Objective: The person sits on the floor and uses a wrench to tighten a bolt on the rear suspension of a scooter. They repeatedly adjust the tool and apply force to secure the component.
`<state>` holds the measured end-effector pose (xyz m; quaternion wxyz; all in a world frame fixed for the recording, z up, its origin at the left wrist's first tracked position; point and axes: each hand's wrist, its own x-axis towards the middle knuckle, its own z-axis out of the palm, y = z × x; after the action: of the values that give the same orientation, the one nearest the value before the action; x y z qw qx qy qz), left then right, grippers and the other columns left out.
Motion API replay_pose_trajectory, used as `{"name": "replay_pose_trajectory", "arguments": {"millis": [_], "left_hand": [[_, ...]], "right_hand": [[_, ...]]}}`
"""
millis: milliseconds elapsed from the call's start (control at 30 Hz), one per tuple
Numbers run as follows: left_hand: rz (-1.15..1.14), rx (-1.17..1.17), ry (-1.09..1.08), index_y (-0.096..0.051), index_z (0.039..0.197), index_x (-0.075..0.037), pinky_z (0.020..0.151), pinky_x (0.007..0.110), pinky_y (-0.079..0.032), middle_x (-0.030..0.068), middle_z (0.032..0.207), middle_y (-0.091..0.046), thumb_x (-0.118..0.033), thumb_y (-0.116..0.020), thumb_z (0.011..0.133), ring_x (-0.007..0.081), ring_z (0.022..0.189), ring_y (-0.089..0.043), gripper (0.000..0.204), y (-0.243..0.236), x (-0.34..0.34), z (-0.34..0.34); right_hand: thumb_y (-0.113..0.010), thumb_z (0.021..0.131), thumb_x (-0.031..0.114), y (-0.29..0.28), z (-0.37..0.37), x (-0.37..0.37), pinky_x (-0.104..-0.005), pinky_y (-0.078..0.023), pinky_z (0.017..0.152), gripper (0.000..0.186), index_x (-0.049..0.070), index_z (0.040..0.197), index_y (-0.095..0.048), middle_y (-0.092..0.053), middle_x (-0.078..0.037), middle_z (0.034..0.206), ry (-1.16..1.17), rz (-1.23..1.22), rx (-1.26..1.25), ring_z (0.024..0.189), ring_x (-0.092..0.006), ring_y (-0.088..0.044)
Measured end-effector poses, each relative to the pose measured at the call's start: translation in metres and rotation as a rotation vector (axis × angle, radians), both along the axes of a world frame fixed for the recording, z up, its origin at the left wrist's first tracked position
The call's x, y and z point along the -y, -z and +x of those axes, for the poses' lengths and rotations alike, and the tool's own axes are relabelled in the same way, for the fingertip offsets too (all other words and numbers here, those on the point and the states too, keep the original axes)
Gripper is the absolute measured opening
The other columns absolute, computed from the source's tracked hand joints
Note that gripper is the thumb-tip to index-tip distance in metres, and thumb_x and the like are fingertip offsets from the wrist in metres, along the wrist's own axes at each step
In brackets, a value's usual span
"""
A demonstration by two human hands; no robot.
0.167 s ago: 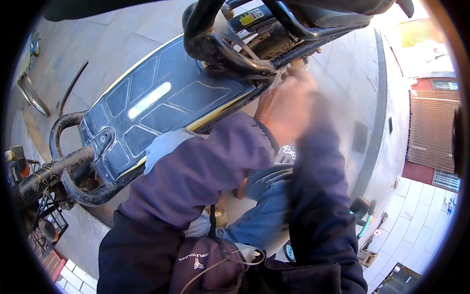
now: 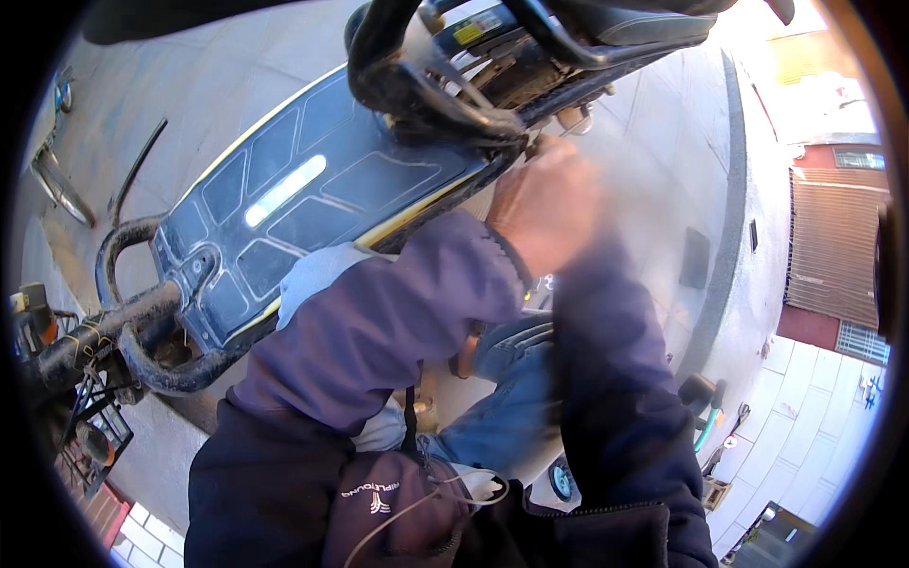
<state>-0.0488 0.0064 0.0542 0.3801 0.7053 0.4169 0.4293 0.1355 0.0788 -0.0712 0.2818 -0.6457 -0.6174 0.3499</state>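
A scooter-like vehicle's dark footboard point(image 2: 222, 194) with yellow edging slants across the left half. Black tube framework point(image 2: 402, 90) rises at its far end. My left hand point(image 2: 530, 213) reaches up beside the frame's lower right corner, knuckles up, its fingers mostly hidden. Close against it, my right hand point(image 2: 575, 194) overlaps it and is smeared by motion. Both hands are just below a small rounded, pale brownish part point(image 2: 575, 118) under the frame. Whatever they may be gripping is hidden behind the knuckles.
At the left, a black bent bumper tube point(image 2: 180, 379) sticks out by a wire basket point(image 2: 99, 417). My jeans-clad knee point(image 2: 516, 379) is under my arms. A low kerb point(image 2: 734, 237) runs along the right, with tools point(image 2: 729, 440) on pale tiles beyond.
The hands have dropped slightly and drawn closer together beside the frame. The right hand stays blurred, and the view has shifted a little.
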Motion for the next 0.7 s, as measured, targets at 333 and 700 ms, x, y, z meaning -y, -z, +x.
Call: {"name": "replay_pose_trajectory", "arguments": {"millis": [333,700], "left_hand": [[0.005,0.010,-0.047,-0.063,0.092,-0.004,0.072,0.044,-0.049,0.0161,0.088,-0.062,-0.016,-0.063,0.086,0.0380,0.083,-0.061,0.014,0.006,0.004,-0.001],[0.037,0.115,0.032,-0.064,0.091,-0.002,0.073,0.042,-0.049,0.0170,0.087,-0.062,-0.014,-0.063,0.085,0.0380,0.083,-0.061,0.014,-0.003,0.001,0.012]], "right_hand": [[-0.053,0.083,0.017,0.002,-0.004,0.004,-0.0390,-0.049,0.059,0.020,0.005,0.073,-0.064,-0.064,-0.014,0.074,0.119,-0.080,-0.137,0.068,-0.0266,-0.064],[-0.056,0.079,0.019,0.001,0.010,0.007,-0.0408,-0.050,0.059,0.017,0.007,0.071,-0.064,-0.064,-0.017,0.072,0.088,0.089,-0.014,0.069,-0.0301,-0.065]]}}
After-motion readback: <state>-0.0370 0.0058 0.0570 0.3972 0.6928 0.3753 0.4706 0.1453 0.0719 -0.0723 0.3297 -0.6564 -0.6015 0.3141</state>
